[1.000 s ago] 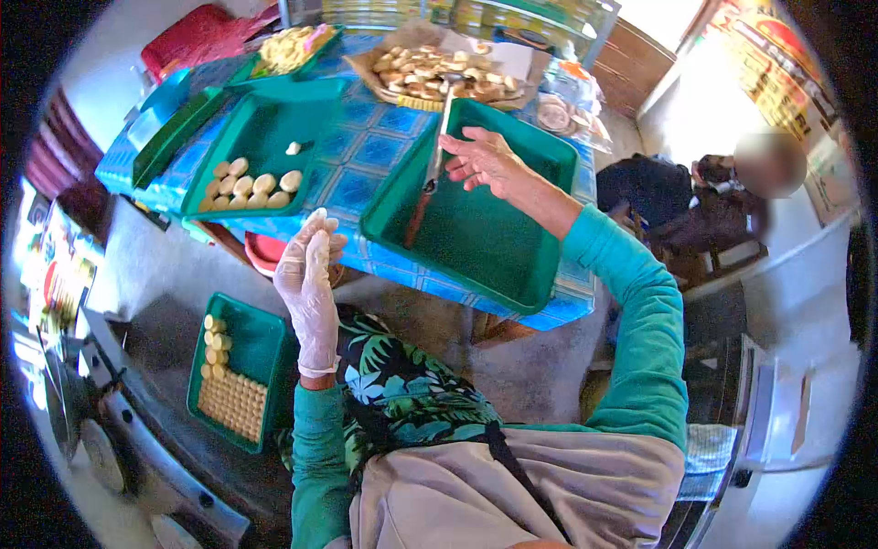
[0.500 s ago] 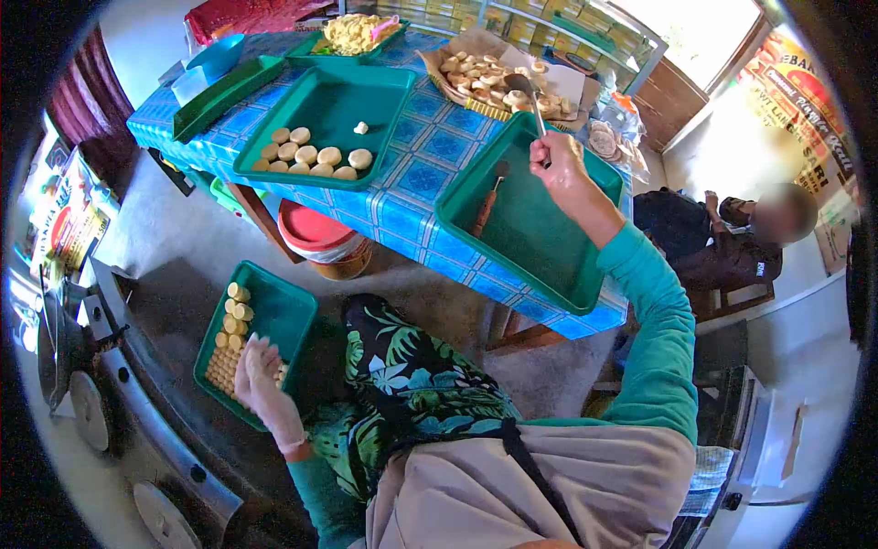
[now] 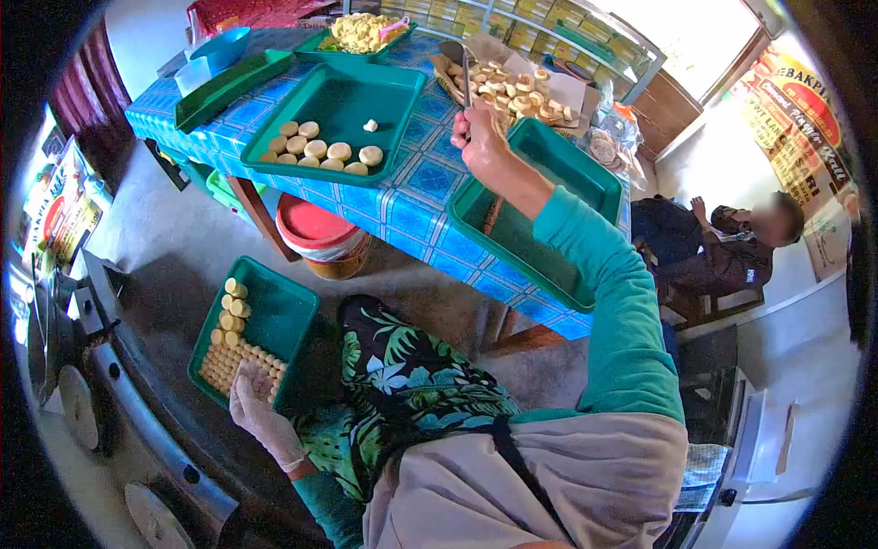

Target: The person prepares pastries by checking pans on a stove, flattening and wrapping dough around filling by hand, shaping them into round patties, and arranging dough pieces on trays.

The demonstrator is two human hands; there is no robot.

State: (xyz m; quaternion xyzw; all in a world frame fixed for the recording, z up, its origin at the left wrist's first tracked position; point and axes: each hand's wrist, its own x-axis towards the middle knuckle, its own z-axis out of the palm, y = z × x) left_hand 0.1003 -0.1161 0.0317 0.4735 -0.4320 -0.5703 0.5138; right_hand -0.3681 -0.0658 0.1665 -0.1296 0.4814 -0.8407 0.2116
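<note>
A: Right hand is up over the blue tablecloth, fingers curled firmly round a long-handled utensil! What's it look like?

B: Slim grey shaft, and a dark, rounded head at the far end, over by the left edge of the pile of browned rounds. Touching them? Can't tell from here.

A: Down low, the gloved left hand, in thin, whitish, see-through stuff, is at the near corner of the lower green tray. Fingers partly bent!

B: Whether they're gripping anything, I can't say. But look at those small dough pieces beside them: pale, roundish, packed in tight rows!

A: And beyond them, the bigger dough pieces, stubby, creamy yellow, bunched along the tray's left side.

B: Up on the table, flattened rounds, smooth and pale, line the near edge of another green tray, with one little white lump sitting apart.
</note>
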